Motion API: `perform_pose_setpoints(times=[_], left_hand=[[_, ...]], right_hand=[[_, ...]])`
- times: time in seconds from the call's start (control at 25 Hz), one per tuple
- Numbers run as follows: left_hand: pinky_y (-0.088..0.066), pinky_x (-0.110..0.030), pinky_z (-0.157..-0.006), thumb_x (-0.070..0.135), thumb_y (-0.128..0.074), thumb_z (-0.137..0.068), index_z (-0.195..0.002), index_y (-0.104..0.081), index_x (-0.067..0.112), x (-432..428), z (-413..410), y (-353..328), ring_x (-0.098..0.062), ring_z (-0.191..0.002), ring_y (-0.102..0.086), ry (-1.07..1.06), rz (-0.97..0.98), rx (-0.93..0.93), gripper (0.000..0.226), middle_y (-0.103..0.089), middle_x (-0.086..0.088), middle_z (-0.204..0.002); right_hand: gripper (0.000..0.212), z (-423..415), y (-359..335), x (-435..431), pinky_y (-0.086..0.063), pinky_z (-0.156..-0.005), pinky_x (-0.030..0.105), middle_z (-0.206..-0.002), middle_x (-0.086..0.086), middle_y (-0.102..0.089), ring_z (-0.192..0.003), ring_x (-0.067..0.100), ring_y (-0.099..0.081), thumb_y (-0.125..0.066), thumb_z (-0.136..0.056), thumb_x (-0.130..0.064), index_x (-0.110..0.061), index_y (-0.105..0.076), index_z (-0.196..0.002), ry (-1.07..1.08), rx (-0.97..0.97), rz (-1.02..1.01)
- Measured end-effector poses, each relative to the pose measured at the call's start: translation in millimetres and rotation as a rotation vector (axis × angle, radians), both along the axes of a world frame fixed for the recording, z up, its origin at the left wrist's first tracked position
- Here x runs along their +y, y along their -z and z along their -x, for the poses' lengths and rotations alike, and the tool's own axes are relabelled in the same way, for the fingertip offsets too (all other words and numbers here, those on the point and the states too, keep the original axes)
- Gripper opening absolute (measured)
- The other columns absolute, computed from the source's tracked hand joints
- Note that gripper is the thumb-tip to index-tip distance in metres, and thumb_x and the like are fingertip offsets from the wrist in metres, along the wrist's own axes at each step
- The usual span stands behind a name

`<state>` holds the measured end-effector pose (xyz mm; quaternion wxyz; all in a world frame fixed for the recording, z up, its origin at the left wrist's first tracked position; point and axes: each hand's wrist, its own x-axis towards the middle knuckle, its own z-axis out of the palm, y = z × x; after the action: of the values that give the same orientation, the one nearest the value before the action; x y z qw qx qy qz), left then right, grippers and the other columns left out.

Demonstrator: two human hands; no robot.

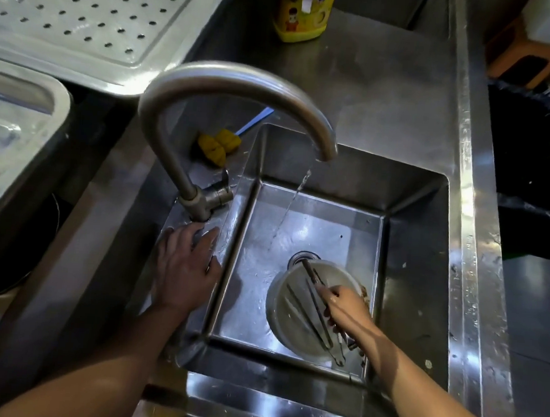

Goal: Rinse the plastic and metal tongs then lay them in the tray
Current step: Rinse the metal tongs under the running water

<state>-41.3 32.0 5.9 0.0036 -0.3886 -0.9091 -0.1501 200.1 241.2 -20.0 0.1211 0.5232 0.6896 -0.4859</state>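
Now, tray: the perforated tray [82,71] lies far left of the tap [230,80] and beyond it, well apart from both hands. We take it for the drop-off, though a deeper pan [58,98] sits on our side of it.
Left hand [186,267]: flat on the rim of the sink [413,249], just on our side of the tap's base. The fingers are straight, slightly spread, and hold nothing.
Water [300,190]: running. The stream leaves the spout right of the tap's base and lands on bare sink floor.
Bowl [276,324]: round and pale, on the sink floor right of the tap and nearer us, partly over the drain [299,258].
Tongs [314,301]: a dark pair lying across the bowl. The long axis runs from the drain end back towards us, tilted a little rightward. They sit right of the stream and clear of it.
Paler pair [338,360]: shows just beside the dark one at the near end. We cannot tell which pair is plastic and which metal.
Right hand [344,309]: farthest right of the tap, coming in across the tongs' middle. The fingers are curled over them, seemingly clamped on the dark pair.
Relation that matters: the tongs sit directly under the right fingers, with the stream on their tap side. The right hand is much the nearer. We judge the next move to be a lift towards the tap, into the water.
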Motion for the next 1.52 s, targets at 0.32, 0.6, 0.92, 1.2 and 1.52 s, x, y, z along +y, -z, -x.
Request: perform_pose_setpoints(times=[0.32,0.6,0.92,1.2,1.52], left_hand=[[-0.042,-0.054,-0.102,0.023,-0.063,-0.078,-0.129,-0.064,0.018,-1.3,-5.3,12.0,-0.039,-0.117,-0.049,0.009,-0.006,0.003,0.051,-0.058,-0.015,-0.132],[-0.041,-0.056,-0.103,0.020,-0.068,-0.079,-0.130,-0.062,0.017,-2.2,-6.2,14.7,-0.039,-0.119,-0.048,0.004,0.001,0.017,0.052,-0.057,-0.016,-0.133],[-0.040,-0.055,-0.105,0.021,-0.069,-0.080,-0.134,-0.058,0.020,-1.2,-6.3,16.3,-0.038,-0.123,-0.046,-0.010,0.033,0.012,0.055,-0.054,-0.014,-0.137],[-0.039,-0.053,-0.103,0.024,-0.064,-0.081,-0.136,-0.055,0.019,-1.8,-7.5,15.1,-0.039,-0.121,-0.047,0.011,0.042,0.038,0.056,-0.052,-0.014,-0.137],[-0.041,-0.050,-0.095,0.023,-0.065,-0.076,-0.128,-0.063,0.019,-2.8,-2.8,22.9,-0.038,-0.109,-0.052,0.025,-0.060,0.082,0.052,-0.057,-0.014,-0.128]], right_hand=[[0.050,-11.7,66.3,-13.5,-0.046,-0.069,0.031,-0.102,0.006,-0.074,-0.095,0.029,-0.069,-0.049,-0.089,-0.064,-0.020,-0.067,-0.104,-0.338,-0.505,-0.312],[0.053,-3.0,95.0,-14.8,-0.053,-0.079,0.035,-0.116,0.012,-0.067,-0.101,0.031,-0.069,-0.050,-0.094,-0.056,-0.011,-0.063,-0.118,-0.439,-0.518,-0.368],[0.058,-2.6,102.1,-18.8,-0.056,-0.088,0.040,-0.112,0.013,-0.073,-0.099,0.032,-0.070,-0.049,-0.094,-0.056,-0.015,-0.057,-0.135,-0.403,-0.382,-0.296],[0.050,-4.6,91.2,-19.5,-0.048,-0.099,0.039,-0.136,0.015,-0.051,-0.123,0.033,-0.052,-0.055,-0.096,-0.027,-0.010,-0.044,-0.141,-0.466,-0.501,-0.303],[0.033,40.9,4.9,-15.1,-0.050,-0.076,0.029,-0.113,0.008,-0.069,-0.101,0.027,-0.066,-0.064,-0.087,-0.032,-0.016,-0.066,-0.116,-0.238,0.018,-0.466]])
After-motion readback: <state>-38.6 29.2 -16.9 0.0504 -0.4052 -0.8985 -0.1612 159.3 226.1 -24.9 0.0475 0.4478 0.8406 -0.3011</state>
